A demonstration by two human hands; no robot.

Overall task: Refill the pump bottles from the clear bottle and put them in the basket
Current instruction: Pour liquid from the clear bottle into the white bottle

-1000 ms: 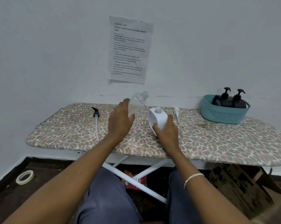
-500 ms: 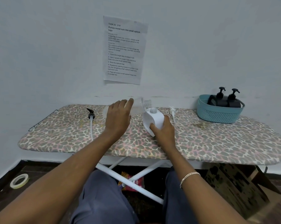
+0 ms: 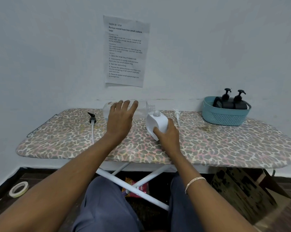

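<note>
The left hand (image 3: 120,122) is gripping the clear bottle (image 3: 142,109) from above, fingers wrapped over its body, holding it tipped nearly level with its open neck just beside and slightly above the mouth of the white pump bottle (image 3: 156,123). The right hand (image 3: 168,136) is clasping the near side of that white bottle, which is standing uncapped near the middle of the ironing board (image 3: 216,148); whether liquid is running cannot be told. A white pump head (image 3: 177,114) is lying just to the right of the white bottle, toward the board's far edge. A black pump head (image 3: 92,119) with its long tube is lying well to the left of the left hand. At the far right end of the board, a teal basket (image 3: 225,117) is sitting with two black pump bottles (image 3: 230,104) inside it. A printed sheet (image 3: 125,51) is hanging on the wall above the board.
</note>
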